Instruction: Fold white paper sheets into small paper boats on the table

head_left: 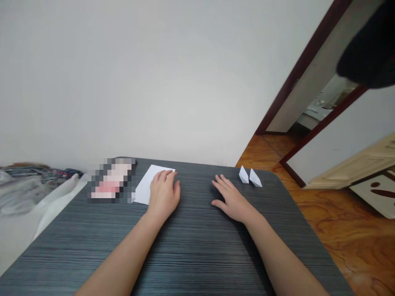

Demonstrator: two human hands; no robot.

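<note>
My left hand (164, 191) rests over the right part of a sheet or small stack of white paper (144, 186) on the dark table. Its fingers are slightly bent and the thumb stands apart, so nothing appears gripped. My right hand (231, 198) is at or just above the tabletop, fingers spread, with nothing in it. Just beyond that hand, to the right, two white folded paper boats (243, 175) stand side by side near the table's far right corner. Part of the paper is hidden under my left hand.
The dark wood-grain table (197, 250) meets a white wall at its far edge. A blurred-out flat object (111, 180) lies at the left. Plastic-wrapped things (27, 191) are beyond the left edge. At the right are a doorway and wooden floor (348, 222).
</note>
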